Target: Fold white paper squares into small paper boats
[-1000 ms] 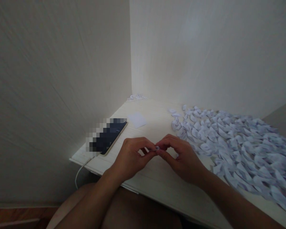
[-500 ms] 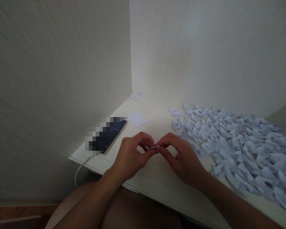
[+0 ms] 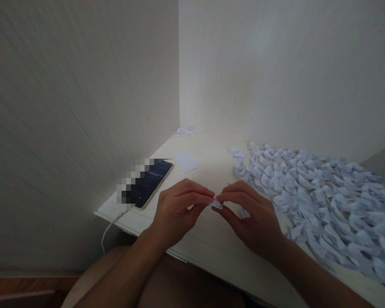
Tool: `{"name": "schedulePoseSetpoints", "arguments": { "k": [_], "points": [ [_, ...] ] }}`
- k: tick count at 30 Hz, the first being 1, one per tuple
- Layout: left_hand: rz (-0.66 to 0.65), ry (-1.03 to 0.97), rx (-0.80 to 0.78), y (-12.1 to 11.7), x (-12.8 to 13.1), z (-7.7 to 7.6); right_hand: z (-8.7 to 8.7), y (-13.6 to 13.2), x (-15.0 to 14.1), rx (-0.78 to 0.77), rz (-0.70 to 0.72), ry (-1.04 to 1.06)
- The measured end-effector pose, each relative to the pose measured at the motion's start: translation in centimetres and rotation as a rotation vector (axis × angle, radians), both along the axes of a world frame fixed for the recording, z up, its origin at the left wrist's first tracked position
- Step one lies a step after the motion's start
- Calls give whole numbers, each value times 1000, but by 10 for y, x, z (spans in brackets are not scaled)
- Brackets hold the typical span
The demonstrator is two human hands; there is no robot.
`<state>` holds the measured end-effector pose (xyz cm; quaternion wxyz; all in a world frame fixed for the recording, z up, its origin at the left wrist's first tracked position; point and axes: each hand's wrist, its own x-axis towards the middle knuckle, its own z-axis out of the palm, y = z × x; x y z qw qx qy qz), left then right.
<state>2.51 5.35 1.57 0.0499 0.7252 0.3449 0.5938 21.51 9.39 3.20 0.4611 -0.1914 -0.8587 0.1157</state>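
Observation:
A small folded piece of white paper is pinched between both hands above the table. My left hand grips its left end between thumb and fingers. On the other end, the thumb and fingers of my right hand are closed. Fingertips cover much of the paper, so its full shape cannot be made out. To the right lies a wide spread of folded white paper pieces. Beyond my left hand is a flat stack or sheet of square white paper.
A phone with its screen lit lies at the left, a white cable running off the table edge. Thin white scraps sit in the far corner. Walls close in the pale table at the left and back.
Both hands have shifted slightly to the right. The paper between the fingertips has turned from a thin edge-on strip to show more of its white face.

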Motion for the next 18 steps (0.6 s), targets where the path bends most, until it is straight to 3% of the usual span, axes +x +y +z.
{"name": "schedulePoseSetpoints", "arguments": {
  "k": [8, 18],
  "points": [
    [-10, 33, 52, -1, -1, 2, 3, -1, 1, 67, -10, -8],
    [-41, 1, -5, 1, -1, 2, 7, -2, -1, 54, 16, 33]
  ]
}}
